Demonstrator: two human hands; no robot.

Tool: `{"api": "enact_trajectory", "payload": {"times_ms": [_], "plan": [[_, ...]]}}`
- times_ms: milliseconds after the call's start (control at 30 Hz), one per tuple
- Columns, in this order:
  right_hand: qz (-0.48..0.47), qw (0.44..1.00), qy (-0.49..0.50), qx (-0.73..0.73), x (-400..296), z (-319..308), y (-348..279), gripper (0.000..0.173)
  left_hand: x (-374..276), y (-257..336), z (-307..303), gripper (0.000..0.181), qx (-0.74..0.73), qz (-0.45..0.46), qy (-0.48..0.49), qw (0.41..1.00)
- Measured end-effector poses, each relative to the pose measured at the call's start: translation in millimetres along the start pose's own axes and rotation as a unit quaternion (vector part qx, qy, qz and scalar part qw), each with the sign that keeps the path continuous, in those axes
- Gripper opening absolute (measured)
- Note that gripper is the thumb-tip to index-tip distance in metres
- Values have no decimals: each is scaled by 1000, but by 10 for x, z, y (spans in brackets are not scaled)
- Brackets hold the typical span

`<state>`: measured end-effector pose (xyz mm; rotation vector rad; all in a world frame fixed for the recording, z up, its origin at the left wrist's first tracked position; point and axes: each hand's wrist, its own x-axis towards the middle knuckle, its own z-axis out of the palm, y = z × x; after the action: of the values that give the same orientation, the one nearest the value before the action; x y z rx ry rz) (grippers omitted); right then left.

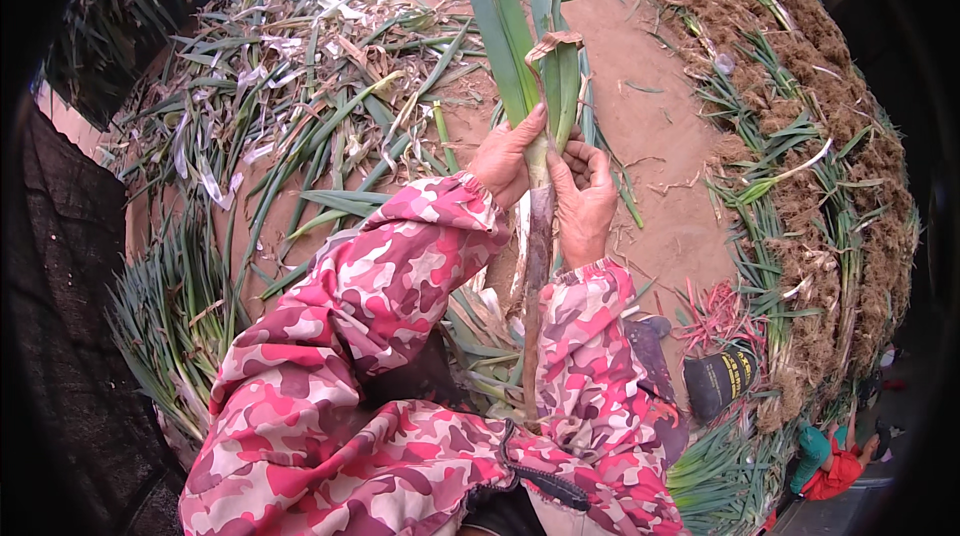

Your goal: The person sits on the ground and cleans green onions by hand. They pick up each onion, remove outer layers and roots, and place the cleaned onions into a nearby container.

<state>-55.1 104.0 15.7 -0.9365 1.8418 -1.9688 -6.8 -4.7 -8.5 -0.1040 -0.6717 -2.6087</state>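
A large green onion (538,217) stands nearly upright before me, its long green leaves fanning away at the top. Dry, brownish outer skin covers its lower stalk, which runs down between my sleeves towards my lap. My left hand (510,157) grips the stalk from the left, just where the leaves part, with the thumb pointing up along it. From the right, my right hand (583,191) pinches the same spot between thumb and curled fingers. A withered brown leaf tip (553,46) droops over the green leaves above my hands.
Stripped leaves and pale skins (322,85) litter the ground at left. An onion bundle (184,311) lies nearer. Rows of onions with matted roots (810,236) line the right, beside red ties (720,314) and a dark printed bag (720,382). Another person (832,461) is at far lower right.
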Motion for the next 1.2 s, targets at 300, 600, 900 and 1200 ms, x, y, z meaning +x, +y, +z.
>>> {"api": "enact_trajectory", "payload": {"times_ms": [300, 600, 900, 1200], "plan": [[-18, 997, 27, 66, 2, 94, 6, 29, 0, 20, 13, 41, 2, -22, -13, 1000], [-15, 994, 80, 71, -227, -8, 50, 26, 65, -160, 3, 31, -27, -36, 59, 997], [120, 993, 8, -15, -1747, -516, 111, 22, 126, 365, -188, 42, 2, 34, 102, 994], [289, 885, -167, -325, -2397, -1647, 487, 46, 61, 498, -181, 40, -1, 97, 100, 990]]}}
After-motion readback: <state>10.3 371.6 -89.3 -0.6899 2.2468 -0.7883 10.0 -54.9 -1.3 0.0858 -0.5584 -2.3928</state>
